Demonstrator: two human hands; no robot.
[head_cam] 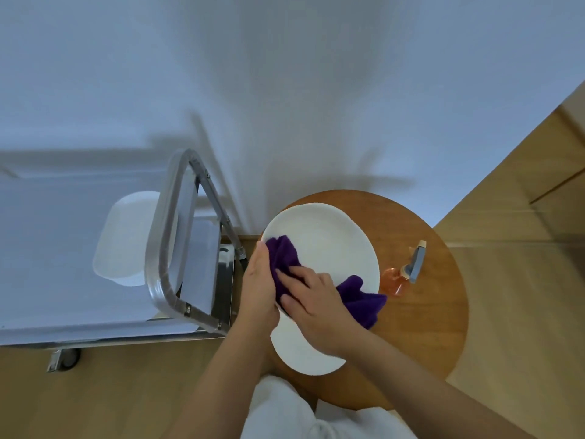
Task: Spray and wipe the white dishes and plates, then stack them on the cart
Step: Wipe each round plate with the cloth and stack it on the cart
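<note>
From the head camera I see a round wooden table point(421, 327) set against a pale wall point(285, 90), with a steel cart point(177, 248) just beside its left edge. The cart's tubular handle frame rises between me and a white rectangular dish point(126, 239) that sits on the cart's top shelf, so part of that dish is hidden behind the frame. A caster point(65, 359) shows under the cart's near edge. Near the right edge of the table stands a spray bottle point(403, 274) with orange liquid and a grey trigger head, its nozzle pointing away from me toward the far edge.

The large white plate point(335, 248) is tilted up over the table's left side, its face toward me and its long axis running from the far edge toward the near edge. A second white plate point(304, 353) lies flat beneath it at the near edge.

My left hand point(258, 293) grips the tilted plate's left rim, fingers wrapped behind it. My right hand point(311, 308) presses a purple cloth point(361, 299) against the plate's lower face with fingers spread fairly flat; the cloth bunches out above the fingertips and trails off the plate's right rim.
</note>
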